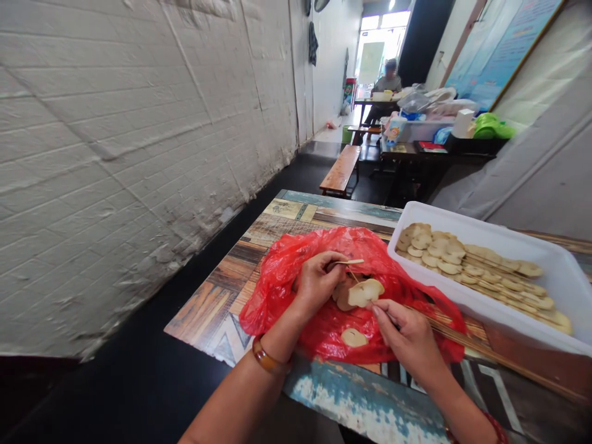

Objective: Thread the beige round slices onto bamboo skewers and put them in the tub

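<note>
My left hand [319,282] is closed in a pinch on a pale, thin slice [350,262], seen nearly edge-on. My right hand [407,333] pinches the lower edge of another pale slice [366,292], lobed in outline. Between the two slices shows a short length of thin stick [354,276]; where its ends go is hidden. Both hands are over a crumpled red plastic bag [287,265], spread open on the table. Further slices lie in the bag, among them a round slice [354,337] with a small slit near its middle.
A white plastic tub [494,231] at the right holds rows of overlapping skewered slices [448,253]. Long thin sticks [504,351] lie between tub and right forearm. Beyond the patterned table [217,296] stand a wooden bench [341,169], a cluttered table [416,151] and a seated person [388,81].
</note>
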`<state>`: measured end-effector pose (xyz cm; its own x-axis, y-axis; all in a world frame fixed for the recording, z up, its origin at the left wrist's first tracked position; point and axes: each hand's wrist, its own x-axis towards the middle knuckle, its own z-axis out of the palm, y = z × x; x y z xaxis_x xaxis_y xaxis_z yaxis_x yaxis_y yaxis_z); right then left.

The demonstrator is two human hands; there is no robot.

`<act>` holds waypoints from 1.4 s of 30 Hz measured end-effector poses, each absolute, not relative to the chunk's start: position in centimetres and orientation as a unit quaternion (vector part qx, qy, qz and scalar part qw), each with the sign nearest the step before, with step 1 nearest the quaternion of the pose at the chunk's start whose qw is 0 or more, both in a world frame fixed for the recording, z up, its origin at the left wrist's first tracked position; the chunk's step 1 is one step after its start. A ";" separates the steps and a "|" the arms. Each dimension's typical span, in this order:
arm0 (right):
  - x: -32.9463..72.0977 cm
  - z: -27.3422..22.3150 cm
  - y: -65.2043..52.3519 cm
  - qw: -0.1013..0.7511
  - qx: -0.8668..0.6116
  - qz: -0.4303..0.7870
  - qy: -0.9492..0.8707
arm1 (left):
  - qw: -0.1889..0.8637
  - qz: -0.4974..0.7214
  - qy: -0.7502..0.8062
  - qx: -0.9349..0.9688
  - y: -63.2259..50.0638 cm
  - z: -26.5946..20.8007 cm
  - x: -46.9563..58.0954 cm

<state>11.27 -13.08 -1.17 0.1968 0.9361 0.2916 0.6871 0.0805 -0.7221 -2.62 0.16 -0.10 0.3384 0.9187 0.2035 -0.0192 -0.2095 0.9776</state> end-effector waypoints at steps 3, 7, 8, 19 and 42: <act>11.2 -1.2 -13.1 0.406 -0.658 0.156 -0.615 | 0.540 0.461 0.361 0.605 0.3 -0.1 -2.6; 11.2 -1.4 -13.1 0.403 -0.662 0.145 -0.616 | 0.565 0.469 0.367 0.571 0.3 0.1 -2.6; 11.2 -1.4 -13.1 0.402 -0.663 0.140 -0.616 | 0.562 0.472 0.369 0.570 0.2 0.1 -2.6; 11.0 -1.4 -12.9 0.402 -0.662 0.132 -0.618 | 0.424 0.454 0.387 0.681 0.4 0.1 -3.0; 11.0 -2.0 -13.1 0.413 -0.650 0.093 -0.631 | 0.713 0.429 0.326 0.448 0.1 0.7 -3.1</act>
